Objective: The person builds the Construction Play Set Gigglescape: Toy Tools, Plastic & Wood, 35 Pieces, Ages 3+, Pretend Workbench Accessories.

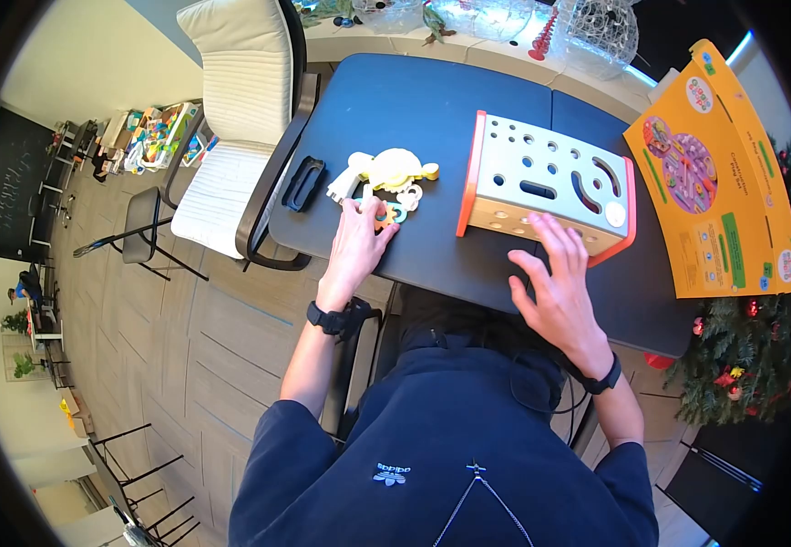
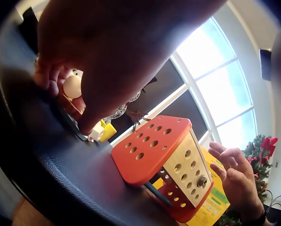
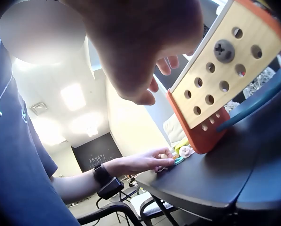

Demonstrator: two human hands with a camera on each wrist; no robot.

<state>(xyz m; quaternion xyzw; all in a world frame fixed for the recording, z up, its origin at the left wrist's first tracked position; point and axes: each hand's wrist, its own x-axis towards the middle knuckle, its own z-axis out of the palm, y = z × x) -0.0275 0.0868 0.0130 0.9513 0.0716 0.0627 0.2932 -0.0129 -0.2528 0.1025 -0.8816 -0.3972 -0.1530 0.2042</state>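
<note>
Left hand is in the loose plastic parts near the worktop edge, fingers bent over the orange piece and teal piece. We can't tell if it has a real pinch or is only touching — the fingers hide the contact.

Right hand: fingers loosely spread, holding nothing, just beside the near side of the perforated toy box. We can't confirm contact. Box stands on the worktop, red panel at each end, grey bolt in its wooden side.

Yellow piece and white ring piece crowd the left fingers; black tray lies off to that side.

Risks as we see them:
- Parts overlap, so pulling one out could drag its neighbours, maybe over the edge.
- Fingertip-only hold on a small part could slip.
- Right fingers are close enough to knock the box if that arm swings.
- Black cable loops near the right wrist; we'd expect a snag if it catches on the worktop edge.
</note>
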